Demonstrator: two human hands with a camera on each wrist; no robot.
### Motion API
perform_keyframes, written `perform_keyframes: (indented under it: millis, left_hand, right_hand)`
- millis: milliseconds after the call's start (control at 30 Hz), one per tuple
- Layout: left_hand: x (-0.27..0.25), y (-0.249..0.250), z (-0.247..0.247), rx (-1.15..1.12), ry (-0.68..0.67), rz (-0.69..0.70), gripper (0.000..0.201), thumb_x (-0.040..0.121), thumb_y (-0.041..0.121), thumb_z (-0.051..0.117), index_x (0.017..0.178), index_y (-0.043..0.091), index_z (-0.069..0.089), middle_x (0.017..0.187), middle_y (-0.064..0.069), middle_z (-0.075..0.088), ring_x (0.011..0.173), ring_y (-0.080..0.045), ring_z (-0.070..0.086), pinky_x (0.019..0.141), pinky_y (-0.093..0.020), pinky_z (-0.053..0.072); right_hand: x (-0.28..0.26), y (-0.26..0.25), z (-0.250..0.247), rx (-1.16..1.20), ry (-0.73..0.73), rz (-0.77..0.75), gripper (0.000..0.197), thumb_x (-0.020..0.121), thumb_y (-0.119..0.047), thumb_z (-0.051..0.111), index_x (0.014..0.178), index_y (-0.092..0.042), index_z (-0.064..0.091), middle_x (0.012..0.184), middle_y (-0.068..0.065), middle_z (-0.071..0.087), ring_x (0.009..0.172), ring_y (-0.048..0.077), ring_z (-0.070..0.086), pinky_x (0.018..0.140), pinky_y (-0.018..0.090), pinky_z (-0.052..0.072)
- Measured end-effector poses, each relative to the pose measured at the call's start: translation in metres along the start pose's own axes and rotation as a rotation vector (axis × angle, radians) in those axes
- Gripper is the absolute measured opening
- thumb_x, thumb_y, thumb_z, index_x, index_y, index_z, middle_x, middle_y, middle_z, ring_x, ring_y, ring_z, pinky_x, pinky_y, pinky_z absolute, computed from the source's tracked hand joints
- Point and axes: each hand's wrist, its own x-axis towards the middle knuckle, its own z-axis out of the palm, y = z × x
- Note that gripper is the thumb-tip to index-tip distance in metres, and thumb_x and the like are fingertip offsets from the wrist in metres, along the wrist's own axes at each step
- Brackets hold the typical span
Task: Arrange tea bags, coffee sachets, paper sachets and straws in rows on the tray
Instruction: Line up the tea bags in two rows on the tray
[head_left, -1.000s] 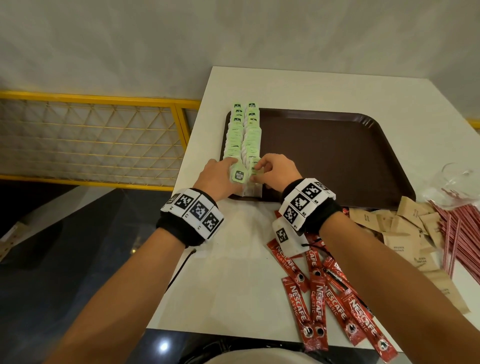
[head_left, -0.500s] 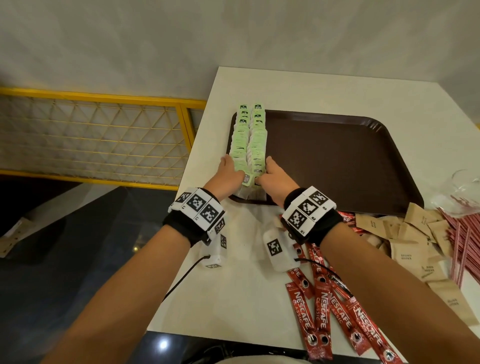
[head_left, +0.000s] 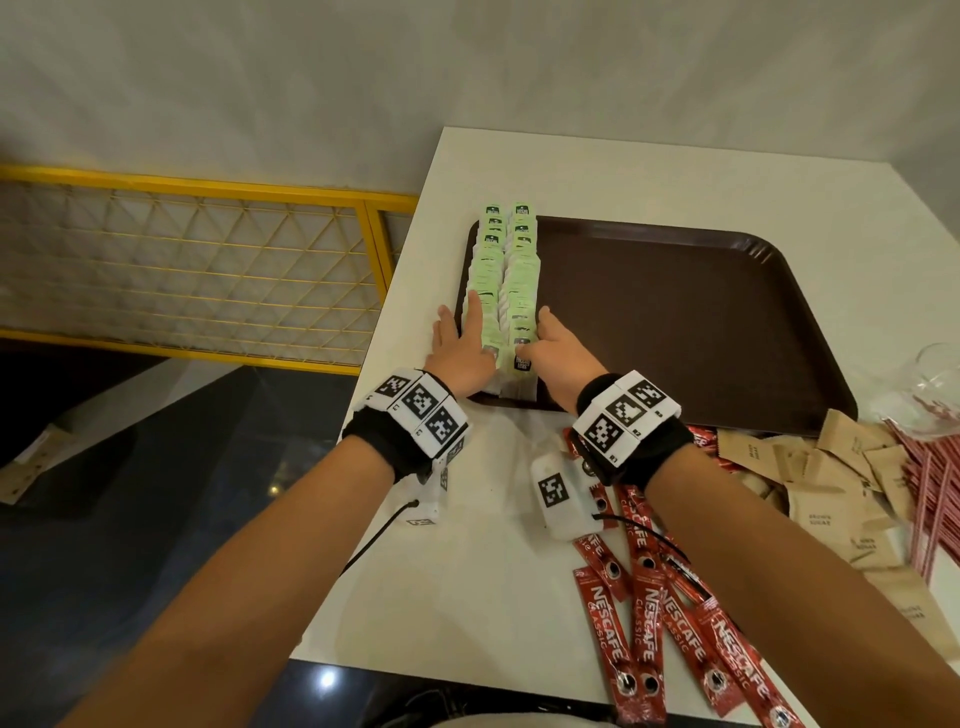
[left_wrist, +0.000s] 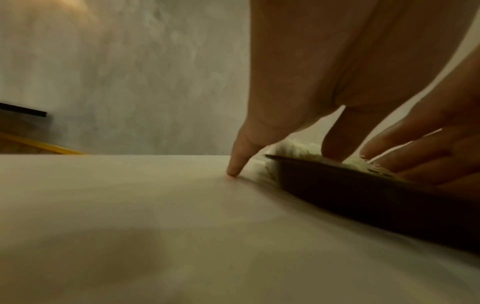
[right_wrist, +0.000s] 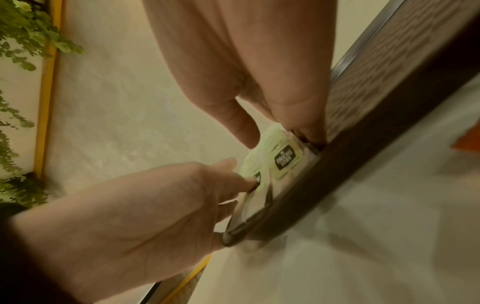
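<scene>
Two rows of green tea bags (head_left: 506, 280) run along the left side of the brown tray (head_left: 675, 322). My left hand (head_left: 460, 332) lies flat with straight fingers on the left row, its thumb tip touching the table beside the tray rim (left_wrist: 337, 181). My right hand (head_left: 545, 338) presses its fingers against the right side of the right row, near the closest tea bags (right_wrist: 285, 160). Neither hand holds anything. Red coffee sachets (head_left: 649, 623), brown paper sachets (head_left: 831, 467) and red straws (head_left: 935, 493) lie on the table in front of and to the right of the tray.
The white table (head_left: 467, 597) ends just left of the tray, above a drop with a yellow mesh railing (head_left: 208, 270). A clear glass (head_left: 935, 384) stands at the right edge, by the straws. The rest of the tray floor is bare.
A second ago my hands were fingering a tea bag at the near end of the rows. They have let go and slid forward to flank the two rows; the left fingers have stretched out.
</scene>
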Motion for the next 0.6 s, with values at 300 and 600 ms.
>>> perform_keyframes:
  millis: [300,600]
  left_hand:
    - [-0.01,-0.002,-0.007,-0.067,0.106,0.053,0.071,0.097,0.016,0.042,0.15,0.03,-0.002,0.157,-0.014,-0.015,0.145,-0.032,-0.007,0.115,-0.043,0.007]
    - [-0.012,0.002,-0.02,-0.19,0.12,0.033,0.066,0.092,0.017,0.051,0.149,0.019,0.018,0.146,-0.012,0.021,0.137,-0.028,0.023,0.108,-0.032,0.024]
  right_hand:
    - [0.002,0.003,-0.016,-0.255,0.115,0.027,0.071,0.085,-0.02,0.066,0.144,-0.018,0.027,0.14,0.013,0.037,0.121,0.023,0.047,0.101,0.034,0.041]
    - [0.01,0.007,-0.017,-0.256,0.145,0.072,0.047,0.085,-0.012,0.066,0.125,-0.01,0.042,0.11,0.007,0.055,0.103,0.021,0.056,0.09,0.036,0.05]
